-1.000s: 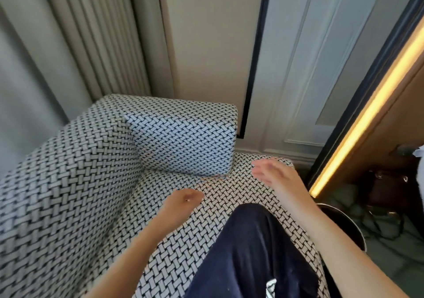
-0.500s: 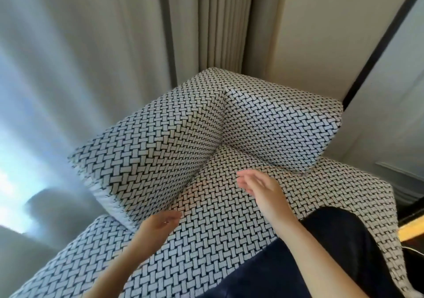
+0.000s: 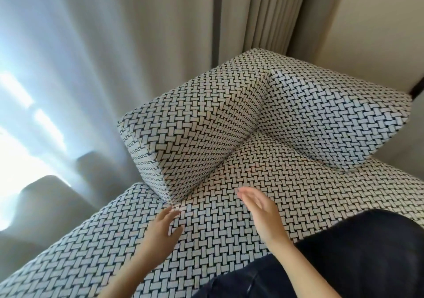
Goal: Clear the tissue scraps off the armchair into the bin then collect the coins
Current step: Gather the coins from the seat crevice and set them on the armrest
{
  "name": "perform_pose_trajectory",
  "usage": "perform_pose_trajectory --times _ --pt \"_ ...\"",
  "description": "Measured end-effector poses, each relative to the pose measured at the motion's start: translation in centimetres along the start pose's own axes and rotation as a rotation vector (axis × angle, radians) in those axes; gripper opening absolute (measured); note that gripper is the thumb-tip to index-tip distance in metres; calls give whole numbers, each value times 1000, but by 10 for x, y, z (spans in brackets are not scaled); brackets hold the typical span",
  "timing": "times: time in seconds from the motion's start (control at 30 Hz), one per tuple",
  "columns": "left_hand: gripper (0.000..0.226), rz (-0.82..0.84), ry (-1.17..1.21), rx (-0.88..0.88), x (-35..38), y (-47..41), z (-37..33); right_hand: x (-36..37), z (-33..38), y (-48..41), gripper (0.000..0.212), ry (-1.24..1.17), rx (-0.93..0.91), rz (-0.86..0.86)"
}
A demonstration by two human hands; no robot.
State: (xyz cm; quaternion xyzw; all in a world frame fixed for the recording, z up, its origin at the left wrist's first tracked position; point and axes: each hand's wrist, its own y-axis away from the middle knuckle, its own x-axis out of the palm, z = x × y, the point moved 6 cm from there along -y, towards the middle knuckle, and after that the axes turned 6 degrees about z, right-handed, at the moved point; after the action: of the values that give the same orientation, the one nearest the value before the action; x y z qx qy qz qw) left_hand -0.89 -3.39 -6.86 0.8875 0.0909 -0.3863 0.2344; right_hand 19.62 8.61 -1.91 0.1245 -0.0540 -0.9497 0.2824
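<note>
The armchair (image 3: 229, 123) is covered in a black-and-white woven pattern and fills the middle of the head view. My left hand (image 3: 163, 229) lies with straight fingers on the seat (image 3: 286, 183), just below the front corner of the armrest block. My right hand (image 3: 259, 208) hovers flat over the seat, fingers straight and together, holding nothing. I see no tissue scraps, coins or bin in this view.
My knee in dark trousers (image 3: 358, 252) rests on the seat at the lower right. Pale curtains (image 3: 114, 45) hang behind the chair, with a bright window at the left. A second grey seat back (image 3: 46, 206) stands at the lower left.
The view has swung left, away from the lit doorway and the dark bin. My left hand has uncurled and now lies on the seat near the armrest corner. My right hand has flattened.
</note>
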Motion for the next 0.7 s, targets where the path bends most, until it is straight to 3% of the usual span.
perform_pose_trajectory --times 0.17,0.3,0.47,0.6,0.7 --pt "59 12 -204 68 10 -12 -4 -12 -32 14 19 -18 65 -62" --pt "65 89 -212 107 23 -38 -29 -19 -52 19 16 -93 138 -85" --pt "80 152 -108 23 37 -85 -47 -18 -61 17 22 -158 216 -59" --pt "87 142 82 -130 43 -111 -56 -22 -63 19 22 -231 241 -75" --pt "88 95 87 -278 45 -120 -66 -25 -64 20 22 -307 250 -102"
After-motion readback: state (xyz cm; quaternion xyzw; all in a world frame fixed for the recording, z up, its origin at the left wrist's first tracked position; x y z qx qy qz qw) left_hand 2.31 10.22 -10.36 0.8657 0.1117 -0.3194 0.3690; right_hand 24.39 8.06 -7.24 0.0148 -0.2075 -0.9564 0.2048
